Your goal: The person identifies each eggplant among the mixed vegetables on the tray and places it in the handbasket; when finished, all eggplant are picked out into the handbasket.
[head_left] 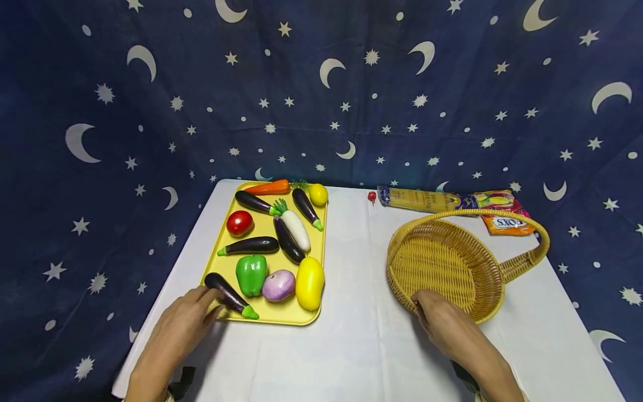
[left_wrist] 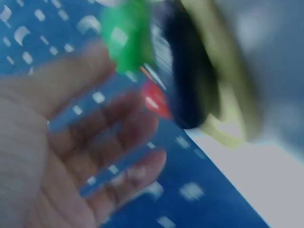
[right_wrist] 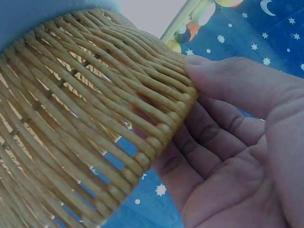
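Note:
My left hand (head_left: 183, 321) is at the near left corner of the yellow tray (head_left: 273, 321), its fingertips right beside a dark eggplant (head_left: 228, 293) with a green cap. In the blurred left wrist view that hand's fingers (left_wrist: 128, 175) are spread and relaxed, with a dark eggplant (left_wrist: 187, 66) a little beyond them. My right hand (head_left: 447, 324) grips the near rim of a round wicker basket (head_left: 494, 296). The right wrist view shows the thumb (right_wrist: 228, 78) on one side of the woven rim (right_wrist: 161, 130) and the fingers behind it. Inside, the basket holds nothing.
On the tray are several more eggplants (head_left: 251, 245), a green pepper (head_left: 251, 275), an onion (head_left: 278, 285), a tomato (head_left: 239, 223), a white radish (head_left: 295, 229), a carrot (head_left: 268, 187) and yellow fruits (head_left: 310, 283). Behind the basket lie a pasta packet (head_left: 417, 199), snack bags (head_left: 507, 224) and a red lollipop (head_left: 372, 196).

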Tool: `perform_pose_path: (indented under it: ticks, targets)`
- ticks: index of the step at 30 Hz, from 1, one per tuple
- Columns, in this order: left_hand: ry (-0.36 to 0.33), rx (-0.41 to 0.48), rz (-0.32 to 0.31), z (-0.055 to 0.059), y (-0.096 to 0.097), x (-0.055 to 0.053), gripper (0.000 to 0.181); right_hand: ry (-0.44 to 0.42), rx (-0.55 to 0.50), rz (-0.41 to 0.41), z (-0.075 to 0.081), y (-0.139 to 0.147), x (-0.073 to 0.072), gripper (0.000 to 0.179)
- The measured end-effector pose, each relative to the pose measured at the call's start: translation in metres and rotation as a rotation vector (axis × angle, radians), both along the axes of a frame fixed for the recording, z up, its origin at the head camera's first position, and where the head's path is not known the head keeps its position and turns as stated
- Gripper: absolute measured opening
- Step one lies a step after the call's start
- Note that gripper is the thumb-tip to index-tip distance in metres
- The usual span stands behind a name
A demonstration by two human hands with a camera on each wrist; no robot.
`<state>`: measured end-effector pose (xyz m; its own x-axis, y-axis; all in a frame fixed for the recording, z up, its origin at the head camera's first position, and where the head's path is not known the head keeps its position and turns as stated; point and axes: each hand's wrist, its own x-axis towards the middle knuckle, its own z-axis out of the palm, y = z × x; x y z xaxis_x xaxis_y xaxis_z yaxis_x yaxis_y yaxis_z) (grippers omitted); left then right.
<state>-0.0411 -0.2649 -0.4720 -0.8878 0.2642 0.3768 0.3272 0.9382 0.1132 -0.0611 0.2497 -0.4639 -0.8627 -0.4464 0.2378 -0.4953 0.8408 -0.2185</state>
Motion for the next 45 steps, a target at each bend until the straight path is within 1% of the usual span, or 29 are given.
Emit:
perform_pose_path:
  ticks: [1,2,4,6,8,9,11,13,16,19,22,26,30,32,34,37,39,40,41,43,45]
  targets:
    - [0.003,0.047,0.075,-0.004,-0.007,0.002,0.033,-0.002,0.003,-0.003,0.000,0.000,0.000,0.022]
    - [-0.012,0.096,0.149,-0.007,-0.013,0.004,0.033,-0.007,0.004,-0.004,0.001,0.000,-0.001,0.022]
    - [-0.088,0.195,0.291,-0.014,-0.022,0.004,0.032,-0.026,0.005,-0.013,0.003,-0.001,-0.001,0.022]
    - [-0.211,0.269,0.404,-0.020,-0.026,0.001,0.035,-0.036,0.004,-0.018,0.003,-0.001,-0.002,0.022]
    - [-0.347,0.311,0.475,-0.024,-0.027,-0.005,0.041,-0.039,0.001,-0.019,0.003,-0.002,-0.002,0.022]
    - [-0.402,0.330,0.496,-0.025,-0.028,-0.009,0.044,-0.034,0.002,-0.017,0.003,-0.002,-0.002,0.023]
    - [-0.473,0.365,0.514,-0.028,-0.027,-0.015,0.045,-0.025,0.004,-0.011,0.001,-0.002,-0.001,0.023]
    - [-0.495,0.392,0.521,-0.030,-0.028,-0.019,0.042,-0.015,0.006,-0.008,0.000,-0.003,0.000,0.022]
    - [-0.498,0.414,0.545,-0.032,-0.030,-0.020,0.036,-0.014,0.010,-0.005,-0.001,-0.004,0.000,0.021]
    - [-0.510,0.424,0.563,-0.033,-0.033,-0.019,0.036,-0.022,0.020,-0.003,-0.001,-0.006,0.000,0.020]
    - [-0.520,0.432,0.565,-0.031,-0.035,-0.018,0.041,-0.029,0.026,-0.010,0.000,-0.008,0.000,0.020]
    - [-0.529,0.449,0.561,-0.025,-0.033,-0.021,0.046,-0.037,0.031,-0.028,0.000,-0.009,0.001,0.019]
    - [-0.542,0.471,0.566,-0.023,-0.031,-0.023,0.044,-0.039,0.029,-0.028,0.000,-0.008,0.001,0.020]
    - [-0.540,0.484,0.572,-0.023,-0.031,-0.022,0.044,-0.035,0.028,-0.021,0.000,-0.009,0.001,0.018]
    - [-0.536,0.493,0.574,-0.023,-0.031,-0.020,0.043,-0.010,0.027,-0.011,0.001,-0.010,0.001,0.016]
    - [-0.532,0.501,0.572,-0.024,-0.031,-0.019,0.043,0.104,0.017,0.019,0.005,-0.015,0.002,0.020]
    - [-0.531,0.502,0.566,-0.023,-0.030,-0.019,0.042,0.211,-0.010,0.046,0.011,-0.025,0.002,0.020]
    - [-0.529,0.502,0.562,-0.023,-0.030,-0.019,0.043,0.250,-0.026,0.062,0.015,-0.033,0.001,0.025]
    - [-0.529,0.502,0.562,-0.023,-0.030,-0.020,0.043,0.269,-0.038,0.070,0.020,-0.043,0.001,0.030]
    - [-0.527,0.501,0.561,-0.022,-0.030,-0.020,0.043,0.260,-0.075,0.109,0.030,-0.071,0.001,0.035]
    - [-0.522,0.501,0.566,-0.022,-0.030,-0.019,0.043,0.209,-0.140,0.188,0.036,-0.108,0.001,0.036]
